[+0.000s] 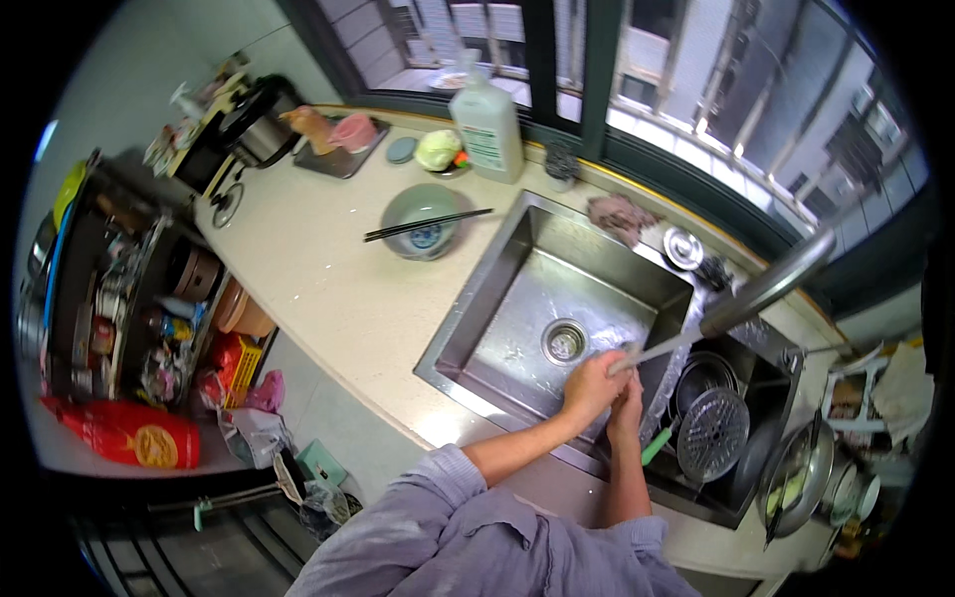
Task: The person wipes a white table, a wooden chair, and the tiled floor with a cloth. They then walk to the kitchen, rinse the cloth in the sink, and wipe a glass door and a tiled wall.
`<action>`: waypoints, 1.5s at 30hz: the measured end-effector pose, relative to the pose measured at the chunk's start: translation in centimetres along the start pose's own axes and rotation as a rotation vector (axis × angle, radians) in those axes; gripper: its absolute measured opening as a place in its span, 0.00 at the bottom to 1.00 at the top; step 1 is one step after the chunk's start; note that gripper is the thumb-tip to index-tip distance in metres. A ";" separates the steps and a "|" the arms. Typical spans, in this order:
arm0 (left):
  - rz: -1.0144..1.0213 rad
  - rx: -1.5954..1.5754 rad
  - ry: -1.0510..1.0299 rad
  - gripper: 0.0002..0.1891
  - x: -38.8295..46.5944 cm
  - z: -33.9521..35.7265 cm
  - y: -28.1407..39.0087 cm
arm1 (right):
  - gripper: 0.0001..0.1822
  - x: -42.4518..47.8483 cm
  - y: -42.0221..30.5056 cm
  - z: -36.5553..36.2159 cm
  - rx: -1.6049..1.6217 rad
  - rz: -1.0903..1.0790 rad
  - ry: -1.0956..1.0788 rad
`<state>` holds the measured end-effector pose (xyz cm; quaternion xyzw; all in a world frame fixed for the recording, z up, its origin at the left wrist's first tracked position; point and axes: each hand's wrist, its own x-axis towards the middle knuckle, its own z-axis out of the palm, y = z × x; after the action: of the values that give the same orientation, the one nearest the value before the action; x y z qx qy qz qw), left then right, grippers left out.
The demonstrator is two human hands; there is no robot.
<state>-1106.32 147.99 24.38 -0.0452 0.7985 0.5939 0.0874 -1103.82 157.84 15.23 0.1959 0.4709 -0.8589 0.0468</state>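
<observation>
My left hand [597, 388] and my right hand [627, 407] are close together, touching, over the right part of the large stainless steel sink basin [477, 351]. Water from the metal faucet [768, 291] runs onto them. My fingers overlap and are partly hidden, so whether anything small lies between them cannot be told. The round drain strainer [565, 342] shows in the basin floor to the left of my hands. A green handle [656, 448] sticks out of the smaller basin just right of my right hand.
A green bowl [406, 209] with black chopsticks [429, 225] across it stands left of the sink. Behind are a large pump bottle [486, 130], a cabbage [438, 149] and a crumpled cloth [621, 216]. The smaller basin holds a perforated skimmer [713, 434] and pans. A metal wok [809, 477] stands far right.
</observation>
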 end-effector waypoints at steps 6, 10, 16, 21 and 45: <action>0.137 -0.013 0.008 0.16 0.3 -2.6 1.2 | 0.18 1.4 -1.4 -0.1 -0.212 -0.035 -0.124; 0.197 0.183 0.221 0.19 1.2 -4.8 -0.4 | 0.11 2.8 -2.0 -1.4 -0.444 -0.111 -0.096; -0.402 -0.424 0.109 0.36 1.0 -3.5 -8.8 | 0.11 2.0 -1.7 1.0 -0.972 -0.412 -0.167; -0.669 -1.033 0.008 0.33 1.3 -0.6 -7.9 | 0.09 -2.6 -1.9 3.7 -1.027 -0.546 -0.319; -0.220 0.218 -0.210 0.30 -0.7 0.3 -6.4 | 0.11 5.2 -0.7 0.7 -0.624 -0.180 -0.120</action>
<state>-1104.52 146.39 18.39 -0.0604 0.8347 0.4922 0.2394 -1108.97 158.13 14.14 0.0787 0.7232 -0.6839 0.0560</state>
